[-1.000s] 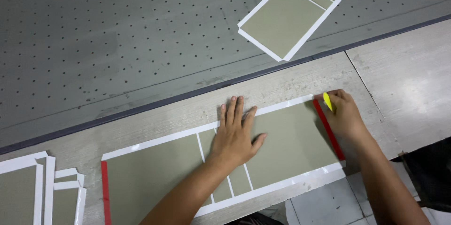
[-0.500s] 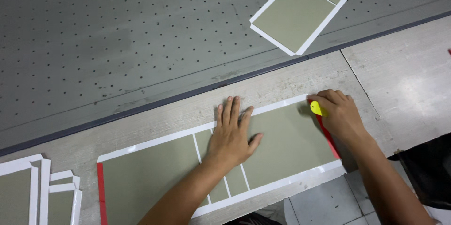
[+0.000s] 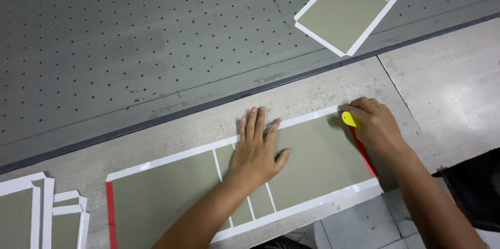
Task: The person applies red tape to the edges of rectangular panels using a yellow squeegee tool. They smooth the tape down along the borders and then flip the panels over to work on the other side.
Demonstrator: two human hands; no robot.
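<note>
A long olive-green board (image 3: 312,160) with white borders and red tape strips at both ends lies on the worn workbench (image 3: 312,93). My left hand (image 3: 255,150) presses flat on the board's middle, fingers spread, over two thin white lines. My right hand (image 3: 372,124) is at the board's right end, closed on a small yellow scraper (image 3: 349,119) that touches the top of the red tape strip (image 3: 363,150).
A second olive board with white borders (image 3: 349,12) lies on the grey perforated table (image 3: 156,35) at the upper right. A stack of similar boards (image 3: 31,212) sits at the lower left. A dark object (image 3: 474,186) stands at the right edge.
My right hand with the yellow scraper has slid up along the red tape toward the board's top right corner. My left hand stays flat on the board.
</note>
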